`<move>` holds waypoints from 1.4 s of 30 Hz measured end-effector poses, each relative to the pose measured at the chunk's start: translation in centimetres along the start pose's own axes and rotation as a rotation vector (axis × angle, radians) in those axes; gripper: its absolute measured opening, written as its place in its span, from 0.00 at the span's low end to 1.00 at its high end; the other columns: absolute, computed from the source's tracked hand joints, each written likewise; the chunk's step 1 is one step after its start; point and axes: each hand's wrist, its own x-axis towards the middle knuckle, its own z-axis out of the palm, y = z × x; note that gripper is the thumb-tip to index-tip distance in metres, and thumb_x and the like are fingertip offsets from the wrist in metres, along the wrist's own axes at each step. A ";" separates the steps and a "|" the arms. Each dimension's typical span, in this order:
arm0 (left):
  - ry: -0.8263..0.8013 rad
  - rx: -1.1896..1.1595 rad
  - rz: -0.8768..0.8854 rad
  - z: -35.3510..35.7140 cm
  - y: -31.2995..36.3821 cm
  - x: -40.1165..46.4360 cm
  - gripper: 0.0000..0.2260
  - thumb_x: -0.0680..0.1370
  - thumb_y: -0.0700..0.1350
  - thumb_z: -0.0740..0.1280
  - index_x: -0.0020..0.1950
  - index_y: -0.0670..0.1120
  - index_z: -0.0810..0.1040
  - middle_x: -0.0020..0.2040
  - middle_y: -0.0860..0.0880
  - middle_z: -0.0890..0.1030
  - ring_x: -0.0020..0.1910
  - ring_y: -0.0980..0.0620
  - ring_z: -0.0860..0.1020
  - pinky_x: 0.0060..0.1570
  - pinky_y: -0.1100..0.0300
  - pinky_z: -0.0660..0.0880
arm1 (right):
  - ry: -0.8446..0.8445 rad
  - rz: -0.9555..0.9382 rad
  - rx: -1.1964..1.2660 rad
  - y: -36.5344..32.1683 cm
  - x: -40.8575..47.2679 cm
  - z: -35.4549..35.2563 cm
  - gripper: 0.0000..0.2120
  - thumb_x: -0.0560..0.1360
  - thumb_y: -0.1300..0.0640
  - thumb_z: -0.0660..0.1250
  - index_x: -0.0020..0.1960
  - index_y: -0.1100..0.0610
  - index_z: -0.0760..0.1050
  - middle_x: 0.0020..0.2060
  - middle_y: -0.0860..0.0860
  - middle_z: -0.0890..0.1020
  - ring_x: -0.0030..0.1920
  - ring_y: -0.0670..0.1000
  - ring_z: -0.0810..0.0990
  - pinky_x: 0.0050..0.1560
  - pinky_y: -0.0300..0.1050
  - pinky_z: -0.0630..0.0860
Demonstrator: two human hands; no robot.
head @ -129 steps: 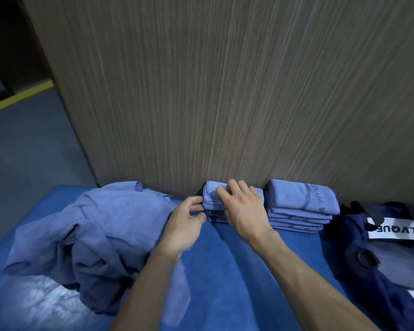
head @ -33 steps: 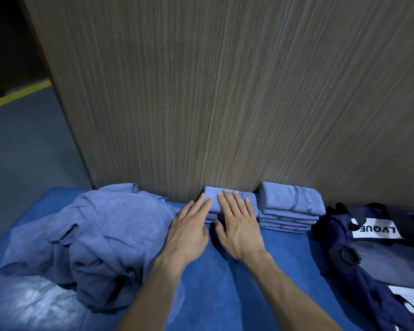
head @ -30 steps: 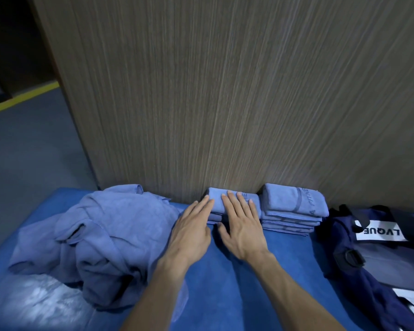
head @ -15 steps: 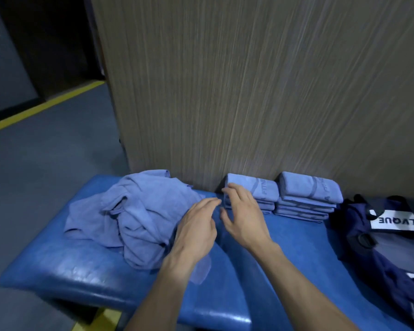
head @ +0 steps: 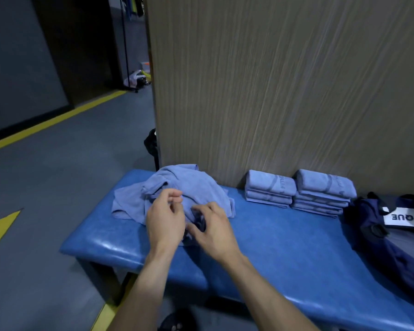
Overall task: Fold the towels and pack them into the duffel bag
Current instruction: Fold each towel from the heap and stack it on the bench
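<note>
I am risking a tangle here: the loose towels [head: 177, 189] are lying bunched in one heap, and if I am catching two layers at once, I may be dragging the whole pile toward the table [head: 285, 237] edge instead of freeing a single towel. A hard tug could also be nudging the folded stacks [head: 299, 189], which are sitting just right of the heap against the wooden wall [head: 285, 80]. My left hand [head: 165, 218] is hovering over the near side of the heap, fingers loosely curled, thumb nearing forefinger, seemingly holding nothing yet. My right hand [head: 210, 225] is curling its fingers into the cloth just beside it; whether it is truly gripping, I cannot tell. The duffel bag [head: 392, 225] is lying well right of the heap, past the stacks
</note>
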 end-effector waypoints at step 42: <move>-0.985 -0.438 0.440 7.9 9.8 -10.2 0.19 0.77 0.49 0.71 0.66 0.48 0.75 0.63 0.55 0.81 0.65 0.56 0.77 0.68 0.53 0.71 | 0.236 0.174 0.669 -1.0 -8.8 -26.9 0.04 0.77 0.63 0.71 0.46 0.58 0.84 0.41 0.53 0.86 0.42 0.47 0.81 0.46 0.38 0.77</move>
